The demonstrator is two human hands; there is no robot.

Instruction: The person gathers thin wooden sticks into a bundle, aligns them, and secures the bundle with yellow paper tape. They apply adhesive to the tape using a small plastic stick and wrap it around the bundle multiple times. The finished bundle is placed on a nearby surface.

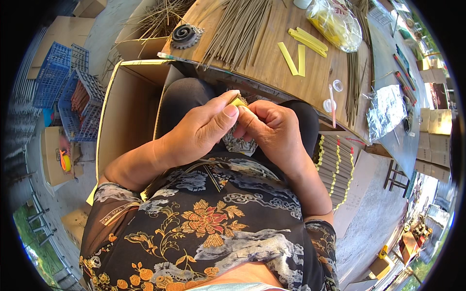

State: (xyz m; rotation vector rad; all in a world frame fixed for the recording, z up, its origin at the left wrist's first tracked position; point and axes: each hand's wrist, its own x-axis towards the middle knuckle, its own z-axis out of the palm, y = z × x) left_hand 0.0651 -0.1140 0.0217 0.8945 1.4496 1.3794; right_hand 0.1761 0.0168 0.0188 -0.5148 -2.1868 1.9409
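Observation:
My left hand (206, 121) and my right hand (274, 127) meet in front of my body, just off the table's near edge. Between their thumbs and fingers is a yellow paper strip (238, 102), pinched around what looks like the end of a bundle of thin brown sticks. Most of that bundle is hidden behind my fingers. On the wooden table (276, 58) lie a loose spread of thin brown sticks (238, 36), two separate yellow strips (288, 58) and a small stack of yellow strips (308, 41).
A clear bag with yellow contents (335, 24), a coiled dark item (185, 35) and a small white dish (329, 105) sit on the table. An open cardboard box (131, 106) stands at my left, near blue crates (80, 104). Yellow-banded bundles (335, 167) lie at right.

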